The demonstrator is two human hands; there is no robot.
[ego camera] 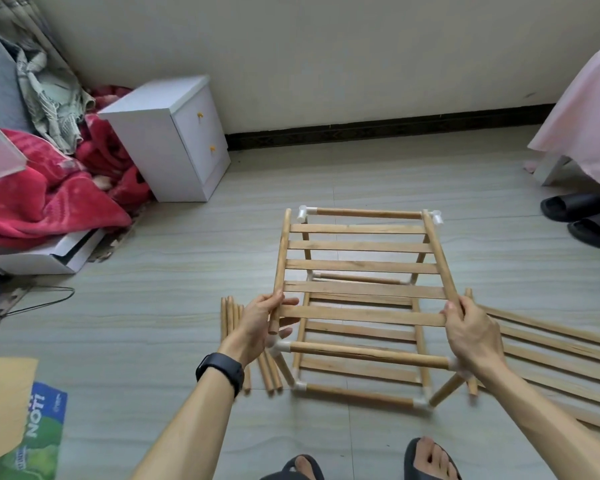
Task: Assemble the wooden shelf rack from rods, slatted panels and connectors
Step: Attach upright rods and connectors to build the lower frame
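A slatted wooden panel (362,266) hangs level over the partly built rack frame (368,355), which stands on the floor with white connectors (305,213) at its corners. My left hand (265,320) grips the near end of the panel's left side rod. My right hand (465,327) grips the near end of the right side rod. A lower slatted panel shows through the slats inside the frame. Several loose rods (234,327) lie on the floor to the left. Another slatted panel (548,344) lies flat on the right.
A white nightstand (174,140) stands at the back left beside a red blanket (49,195) and clothes. Black slippers (582,216) sit at the right under a pink cloth (589,112). My feet in black slippers (426,459) are at the bottom. A wire hanger (25,306) lies left.
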